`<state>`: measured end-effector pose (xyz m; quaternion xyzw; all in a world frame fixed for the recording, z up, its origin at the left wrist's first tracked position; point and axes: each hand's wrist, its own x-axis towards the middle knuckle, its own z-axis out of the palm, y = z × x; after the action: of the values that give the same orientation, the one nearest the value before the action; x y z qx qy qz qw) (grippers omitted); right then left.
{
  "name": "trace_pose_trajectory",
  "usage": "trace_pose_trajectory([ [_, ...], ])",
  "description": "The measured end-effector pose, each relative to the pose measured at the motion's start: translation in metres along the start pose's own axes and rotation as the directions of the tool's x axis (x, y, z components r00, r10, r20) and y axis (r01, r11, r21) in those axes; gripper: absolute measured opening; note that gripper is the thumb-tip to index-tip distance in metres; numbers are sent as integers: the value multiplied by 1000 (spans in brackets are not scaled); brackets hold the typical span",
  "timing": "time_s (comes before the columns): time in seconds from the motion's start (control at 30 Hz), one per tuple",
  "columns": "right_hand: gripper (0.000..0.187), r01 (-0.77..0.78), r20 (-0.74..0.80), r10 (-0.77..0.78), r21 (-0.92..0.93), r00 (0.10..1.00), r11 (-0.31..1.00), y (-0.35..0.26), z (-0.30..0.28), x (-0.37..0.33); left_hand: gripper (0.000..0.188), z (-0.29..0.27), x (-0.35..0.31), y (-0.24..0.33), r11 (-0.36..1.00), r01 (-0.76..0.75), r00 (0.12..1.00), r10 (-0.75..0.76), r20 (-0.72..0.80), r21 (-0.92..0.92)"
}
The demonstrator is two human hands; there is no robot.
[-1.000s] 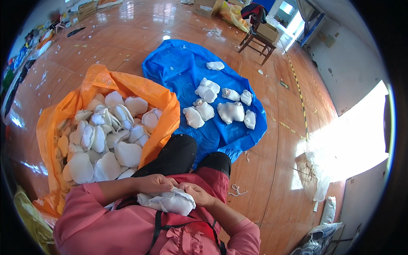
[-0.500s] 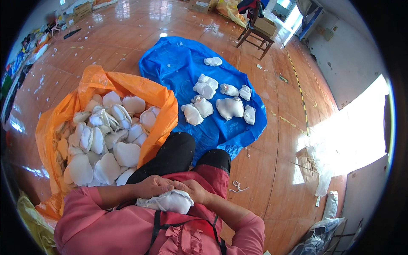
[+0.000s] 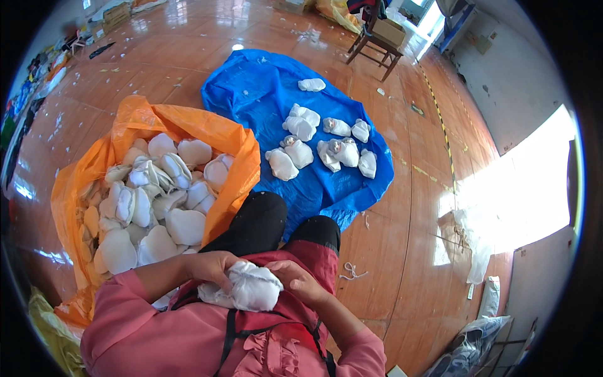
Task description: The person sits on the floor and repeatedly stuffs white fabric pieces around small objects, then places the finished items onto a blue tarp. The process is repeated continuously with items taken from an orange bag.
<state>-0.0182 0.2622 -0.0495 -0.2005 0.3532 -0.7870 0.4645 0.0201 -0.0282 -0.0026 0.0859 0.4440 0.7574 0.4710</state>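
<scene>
In my lap lies a white, soft, rounded bundle [image 3: 257,288] with a gathered top edge. My left hand [image 3: 217,269] is closed round its left side, the fingertips partly hidden by the fabric. My right hand [image 3: 298,280] is at the bundle's upper right, fingers loosely extended and apart, the tips close to its edge; whether they touch I cannot tell. Left of my knees, an orange bag [image 3: 250,163] stands open, filled with white and cream cup-shaped pads [image 3: 185,227]. Several similar white bundles [image 3: 281,164] rest on a blue plastic sheet [image 3: 251,88] ahead of me.
A wooden chair [image 3: 377,47] with a cardboard box [image 3: 389,32] on it stands at the far right on the tiled floor. Mixed cloth lies along the left wall. Clear plastic bags [image 3: 471,339] lie at the lower right, and a white string [image 3: 353,271] to the right of my knee.
My hands have drawn apart from their meeting at the bundle's top. The bundle has turned and now shows its gathered edge. One bundle on the blue sheet has shifted.
</scene>
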Motion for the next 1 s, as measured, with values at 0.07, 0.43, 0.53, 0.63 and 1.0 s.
trace_pose_trajectory([
  [0.07,68,-32,2,32,5,999,999,-6,4,-6,41,8,-5,8,992,-111,986,102,-130,-64],
  [0.43,73,174,-283,-215,-161,935,971,23,-5,16,18,35,55,13,876,-303,660,478,-580,376],
  [0.53,62,223,-441,-304,-227,844,948,40,-8,17,26,33,60,15,785,-137,727,494,-477,604],
  [0.63,56,245,-474,-302,-179,827,953,37,-6,13,37,21,56,10,712,-52,805,446,-393,700],
  [1.0,45,241,-431,-258,-95,864,966,40,-7,7,67,16,28,3,648,112,908,242,-342,754],
])
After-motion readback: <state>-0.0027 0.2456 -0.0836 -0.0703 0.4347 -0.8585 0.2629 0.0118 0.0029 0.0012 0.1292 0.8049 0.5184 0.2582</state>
